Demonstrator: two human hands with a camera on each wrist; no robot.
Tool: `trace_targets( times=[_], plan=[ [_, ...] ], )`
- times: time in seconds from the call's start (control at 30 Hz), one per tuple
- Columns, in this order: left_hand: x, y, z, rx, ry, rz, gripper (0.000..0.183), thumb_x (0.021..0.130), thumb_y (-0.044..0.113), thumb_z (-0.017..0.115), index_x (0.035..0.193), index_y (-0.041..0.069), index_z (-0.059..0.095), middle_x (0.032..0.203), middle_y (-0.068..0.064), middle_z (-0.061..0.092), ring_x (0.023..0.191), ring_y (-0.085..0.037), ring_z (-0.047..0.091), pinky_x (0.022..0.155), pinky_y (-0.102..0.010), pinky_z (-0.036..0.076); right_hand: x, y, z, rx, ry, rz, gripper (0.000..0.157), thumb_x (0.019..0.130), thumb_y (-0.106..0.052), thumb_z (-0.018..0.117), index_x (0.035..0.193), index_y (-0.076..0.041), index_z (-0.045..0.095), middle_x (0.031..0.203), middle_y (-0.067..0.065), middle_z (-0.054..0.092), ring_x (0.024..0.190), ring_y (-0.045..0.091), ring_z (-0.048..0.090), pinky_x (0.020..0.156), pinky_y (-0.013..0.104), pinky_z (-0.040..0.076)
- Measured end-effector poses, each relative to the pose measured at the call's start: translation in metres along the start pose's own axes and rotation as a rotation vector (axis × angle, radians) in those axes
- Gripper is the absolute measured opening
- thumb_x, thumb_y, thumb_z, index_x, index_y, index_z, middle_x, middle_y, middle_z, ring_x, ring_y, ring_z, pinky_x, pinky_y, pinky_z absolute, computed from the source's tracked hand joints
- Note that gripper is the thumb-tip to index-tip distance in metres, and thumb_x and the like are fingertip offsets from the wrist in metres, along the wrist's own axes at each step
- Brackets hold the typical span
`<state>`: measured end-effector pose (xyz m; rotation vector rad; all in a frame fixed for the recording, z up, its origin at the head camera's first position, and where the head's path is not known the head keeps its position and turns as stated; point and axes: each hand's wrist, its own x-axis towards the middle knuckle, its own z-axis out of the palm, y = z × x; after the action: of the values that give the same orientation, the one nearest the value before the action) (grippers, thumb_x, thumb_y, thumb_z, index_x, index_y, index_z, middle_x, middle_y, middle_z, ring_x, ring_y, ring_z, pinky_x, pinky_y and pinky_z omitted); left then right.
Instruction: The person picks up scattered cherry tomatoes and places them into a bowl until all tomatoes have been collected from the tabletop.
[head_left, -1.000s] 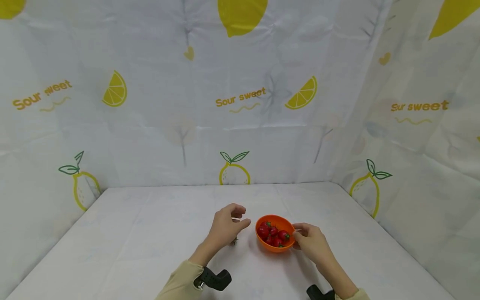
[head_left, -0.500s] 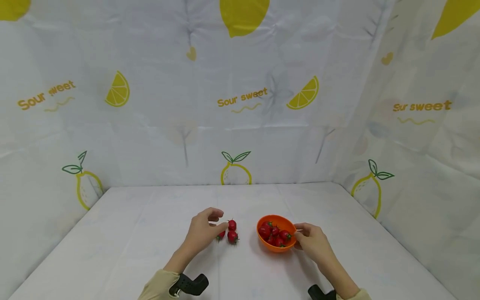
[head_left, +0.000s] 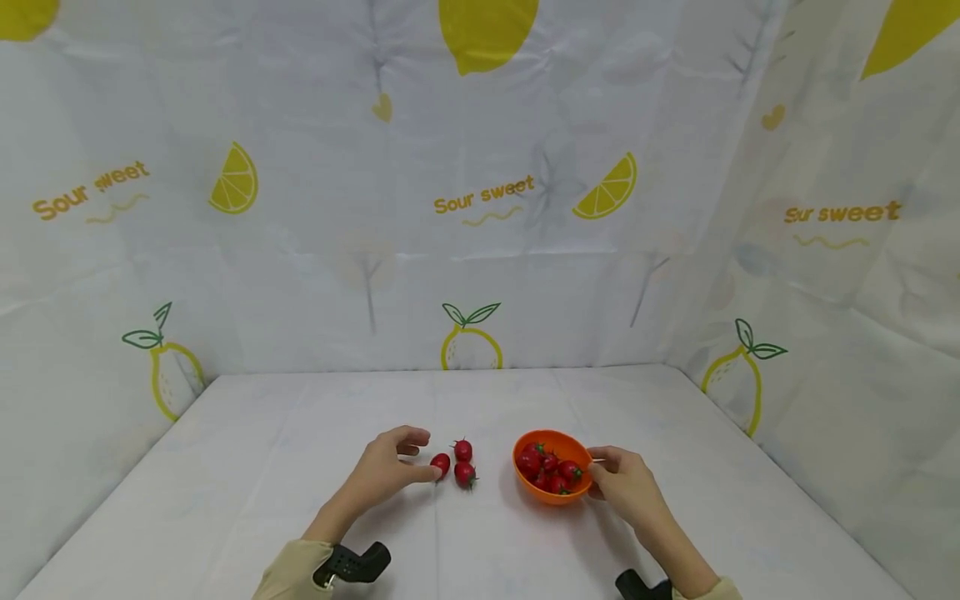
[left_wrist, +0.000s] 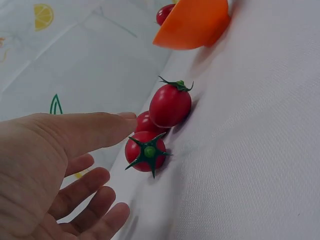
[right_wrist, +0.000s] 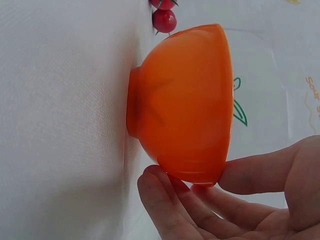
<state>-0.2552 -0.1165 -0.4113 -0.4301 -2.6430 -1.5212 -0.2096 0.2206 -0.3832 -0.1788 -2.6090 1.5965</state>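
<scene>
Three red cherry tomatoes [head_left: 465, 475] with green stems lie in a small cluster on the white table. My left hand [head_left: 386, 471] is at their left side, thumb and fingers spread apart with nothing between them. In the left wrist view, its thumb overlaps the edge of the cluster, beside the tomato [left_wrist: 145, 152] whose star-shaped stem faces the camera. An orange bowl [head_left: 551, 498] stands upright to the right, holding several more tomatoes [head_left: 529, 463]. My right hand [head_left: 626, 483] pinches the bowl's right side, thumb at the rim and fingers against the outer wall.
A white cloth covers the table [head_left: 300, 533]. Behind it and along the sides hangs a pale curtain [head_left: 315, 208] printed with lemons and lettering. Black wrist straps [head_left: 352, 564] sit on both forearms.
My left hand has moved left, away from the bowl, and back over the loose tomatoes, uncovering them in the head view. My right hand still holds the bowl in place.
</scene>
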Motion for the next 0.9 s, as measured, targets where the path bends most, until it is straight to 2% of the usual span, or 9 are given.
trace_targets(
  times=[0.43, 0.9],
  plan=[
    [0.0038, -0.009, 0.0016, 0.006, -0.03, 0.023, 0.055, 0.075, 0.023, 0.087, 0.121, 0.003, 0.064, 0.116, -0.007, 0.064, 0.105, -0.026, 0.061, 0.087, -0.042, 0.052, 0.0003, 0.0003, 0.0009, -0.007, 0.004, 0.015, 0.03, 0.096, -0.001, 0.053, 0.122, 0.012, 0.057, 0.098, 0.016, 0.068, 0.079, 0.021, 0.066, 0.072, 0.036, 0.058],
    [0.0025, -0.0095, 0.0005, 0.01, -0.049, 0.069, 0.055, 0.073, 0.02, 0.088, 0.119, 0.002, 0.065, 0.114, -0.008, 0.066, 0.104, -0.026, 0.061, 0.09, -0.041, 0.052, 0.0011, 0.0002, 0.0012, -0.016, 0.011, 0.025, 0.03, 0.095, -0.001, 0.053, 0.122, 0.012, 0.058, 0.095, 0.014, 0.069, 0.079, 0.021, 0.066, 0.071, 0.036, 0.058]
  ],
)
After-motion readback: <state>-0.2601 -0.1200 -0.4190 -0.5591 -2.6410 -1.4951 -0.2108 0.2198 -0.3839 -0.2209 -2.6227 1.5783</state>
